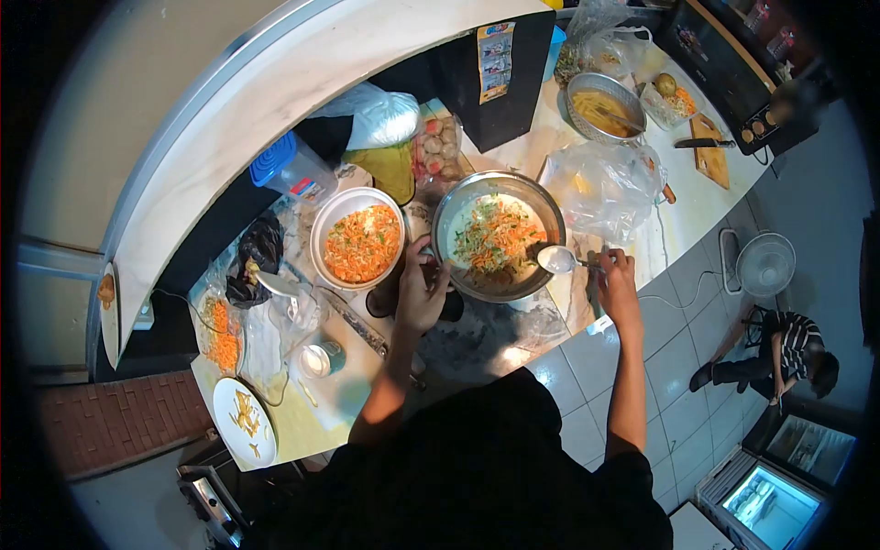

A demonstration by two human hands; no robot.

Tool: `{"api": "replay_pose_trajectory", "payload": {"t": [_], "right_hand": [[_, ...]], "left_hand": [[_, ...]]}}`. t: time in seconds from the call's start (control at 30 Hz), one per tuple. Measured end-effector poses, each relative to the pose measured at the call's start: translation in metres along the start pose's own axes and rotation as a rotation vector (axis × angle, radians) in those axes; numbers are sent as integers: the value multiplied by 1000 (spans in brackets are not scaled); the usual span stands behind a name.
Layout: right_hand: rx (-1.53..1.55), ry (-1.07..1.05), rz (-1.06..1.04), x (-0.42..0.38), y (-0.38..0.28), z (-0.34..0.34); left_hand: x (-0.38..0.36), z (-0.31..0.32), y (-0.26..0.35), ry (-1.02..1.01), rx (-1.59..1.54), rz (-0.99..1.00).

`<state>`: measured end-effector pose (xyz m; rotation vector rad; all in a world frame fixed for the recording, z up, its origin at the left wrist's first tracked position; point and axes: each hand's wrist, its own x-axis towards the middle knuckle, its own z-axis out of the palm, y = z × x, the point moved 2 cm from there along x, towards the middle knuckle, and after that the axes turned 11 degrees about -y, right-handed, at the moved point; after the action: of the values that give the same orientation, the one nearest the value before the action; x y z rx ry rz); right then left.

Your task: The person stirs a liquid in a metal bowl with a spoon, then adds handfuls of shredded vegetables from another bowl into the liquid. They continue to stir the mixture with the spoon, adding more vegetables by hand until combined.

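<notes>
A steel mixing bowl (555, 213) holds pale white batter with shredded carrot and green bits heaped in it. My left hand (423, 291) is at the bowl's left side, fingers curled on its rim. In my right hand (618, 280) is the handle of a ladle (555, 260); its scoop carries something white, over the bowl's right rim. Left of the steel bowl stands a white bowl (317, 240) filled with shredded carrot mix (362, 246).
Plastic bags (605, 192), a strainer pot (576, 96) and a knife (704, 143) on a cutting board (713, 170) lie to the right. On the left are a white plate (229, 440), a glass (316, 360) and a black bag (259, 243). Another person (793, 344) sits at far right.
</notes>
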<state>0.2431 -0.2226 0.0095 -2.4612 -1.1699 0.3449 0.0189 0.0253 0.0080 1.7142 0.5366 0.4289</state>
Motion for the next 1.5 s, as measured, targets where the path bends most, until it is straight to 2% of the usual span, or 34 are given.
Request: {"api": "replay_pose_trajectory", "payload": {"t": [0.03,0.1,0.23,0.3,0.37,0.43,0.5,0.57,0.6,0.63,0.7,0.73,0.77,0.83,0.9,1.03,1.1,1.13,1.17,1.3,1.37,1.4,1.5], "right_hand": [[0,-3,-1,-2,5,9],[-178,151,-57,-1,7,14],[-125,137,-69,-12,-4,-7],[-109,75,12,-18,-23,-26],[-160,108,-34,-19,-37,-39],[-65,113,-127,-18,-54,-49],[-65,96,-99,-17,-71,-54],[156,-77,-63,-11,-77,-53],[305,-1,-144,-7,-79,-46],[302,-11,-156,-5,-81,-42],[577,-27,16,0,-83,-36],[663,30,7,1,-88,-31],[658,22,5,3,-90,-24],[457,164,-155,7,-95,-17],[397,189,-164,13,-98,-17],[341,318,-118,37,-105,-20],[243,336,-206,51,-108,-9],[318,302,-174,56,-115,0],[315,323,-229,58,-124,6],[334,158,-362,43,-146,5],[386,-129,-298,36,-134,0],[374,-109,-385,31,-136,-14],[274,-196,-242,20,-117,-33]], "left_hand": [[-1,2,0,-6,-68,-35],[0,4,-3,4,-58,-20],[2,0,-7,-36,-119,-48],[3,0,-4,-34,-131,-17],[4,1,0,-34,-144,23],[3,0,1,-41,-168,21],[-1,2,-5,-36,-149,38],[-3,4,-10,-24,-123,62],[-5,8,-10,-15,-120,67],[-8,10,-11,-9,-116,70],[-11,12,-9,0,-138,65],[-12,14,-6,-7,-158,61],[-13,16,-6,-14,-178,57],[-12,17,-11,-6,-222,36],[-13,17,-11,-8,-99,99],[-13,18,-7,-25,-219,66],[-12,15,0,-6,-136,168],[-11,13,-1,-8,-134,167],[-10,13,-3,-17,-144,140],[-12,16,-11,-32,-227,36],[-10,13,-9,-35,-215,34],[-13,13,-8,-53,-203,19],[-13,14,-4,-61,-328,-2]]}}
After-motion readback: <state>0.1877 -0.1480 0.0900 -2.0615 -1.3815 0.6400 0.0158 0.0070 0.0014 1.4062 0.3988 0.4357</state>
